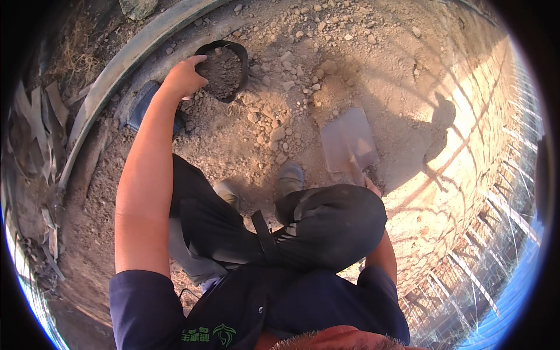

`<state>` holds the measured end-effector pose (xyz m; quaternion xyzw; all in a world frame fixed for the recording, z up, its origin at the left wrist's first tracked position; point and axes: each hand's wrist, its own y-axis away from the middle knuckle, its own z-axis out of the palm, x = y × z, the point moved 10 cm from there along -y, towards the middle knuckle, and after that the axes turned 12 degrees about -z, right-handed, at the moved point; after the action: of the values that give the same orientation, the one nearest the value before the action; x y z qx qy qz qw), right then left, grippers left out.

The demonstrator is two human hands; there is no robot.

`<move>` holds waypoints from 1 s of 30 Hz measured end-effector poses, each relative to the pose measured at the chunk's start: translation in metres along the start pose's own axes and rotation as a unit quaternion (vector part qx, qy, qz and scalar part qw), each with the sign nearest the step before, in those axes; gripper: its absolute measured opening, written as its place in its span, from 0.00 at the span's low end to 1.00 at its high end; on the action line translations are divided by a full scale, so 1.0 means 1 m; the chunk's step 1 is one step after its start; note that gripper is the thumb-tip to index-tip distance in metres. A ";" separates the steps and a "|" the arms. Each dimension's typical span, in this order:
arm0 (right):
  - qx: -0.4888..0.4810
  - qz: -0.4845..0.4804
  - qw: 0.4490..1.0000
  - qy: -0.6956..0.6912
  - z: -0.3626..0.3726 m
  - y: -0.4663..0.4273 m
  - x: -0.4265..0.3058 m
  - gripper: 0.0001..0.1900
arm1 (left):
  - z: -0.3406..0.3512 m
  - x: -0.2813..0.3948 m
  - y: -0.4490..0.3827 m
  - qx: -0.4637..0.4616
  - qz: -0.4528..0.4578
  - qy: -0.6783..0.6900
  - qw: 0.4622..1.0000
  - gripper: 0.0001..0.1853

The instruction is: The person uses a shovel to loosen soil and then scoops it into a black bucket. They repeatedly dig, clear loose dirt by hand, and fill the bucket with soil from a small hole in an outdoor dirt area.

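Observation:
A black plastic planting bag (243,70), filled with dark crumbly soil (222,72), stands upright on the ground ahead of me to the left. My left hand (183,78) grips it at the left side of its rim, thumb and forefinger reaching over the soil. To the right, a flat metal shovel blade (350,140) lies face up close to the ground. My right hand (372,188) holds the shovel low, near where the blade joins the handle. My right knee covers most of that hand and the rest of the handle.
Another black bag (142,107) lies behind my left forearm. Loose clods and stones (280,127) cover the ground ahead, near my shoes (289,177). A long curved rail (127,54) borders the left side, with dry strips of debris (39,127) beyond. Thin stakes (472,280) line the right.

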<state>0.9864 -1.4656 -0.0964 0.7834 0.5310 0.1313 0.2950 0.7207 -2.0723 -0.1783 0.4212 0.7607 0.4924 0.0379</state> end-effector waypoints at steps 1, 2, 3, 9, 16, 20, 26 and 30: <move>-0.003 -0.002 1.000 0.011 -0.010 0.006 -0.005 0.31 | 0.000 0.001 0.002 -0.002 0.000 -0.013 1.000 0.41; -0.003 -0.003 1.000 0.009 -0.020 0.011 -0.006 0.30 | 0.002 0.004 0.003 -0.005 0.000 -0.025 1.000 0.41; -0.008 -0.012 1.000 0.007 -0.028 0.011 -0.011 0.30 | -0.001 0.001 0.006 -0.002 -0.007 -0.036 0.999 0.42; 0.012 -0.051 0.997 0.048 -0.098 0.032 -0.038 0.25 | 0.007 0.008 0.005 0.034 0.005 -0.088 0.996 0.44; 0.022 -0.159 0.978 0.133 -0.158 0.019 -0.098 0.32 | 0.011 -0.004 0.004 0.021 -0.011 -0.082 0.996 0.41; 0.001 -0.219 0.967 0.133 -0.188 0.011 -0.146 0.37 | 0.010 -0.010 0.000 0.067 0.002 -0.075 0.995 0.40; -0.076 -0.214 0.954 0.195 -0.218 0.009 -0.262 0.37 | 0.016 -0.013 -0.004 0.073 0.000 -0.088 0.993 0.40; -0.070 -0.274 0.914 0.292 -0.221 -0.003 -0.317 0.35 | 0.023 -0.013 -0.009 0.076 0.002 -0.097 0.992 0.40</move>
<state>0.7424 -1.6815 0.1112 0.5117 0.7767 0.3047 0.2050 0.7348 -2.0658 -0.2014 0.4703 0.7876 0.3902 0.0787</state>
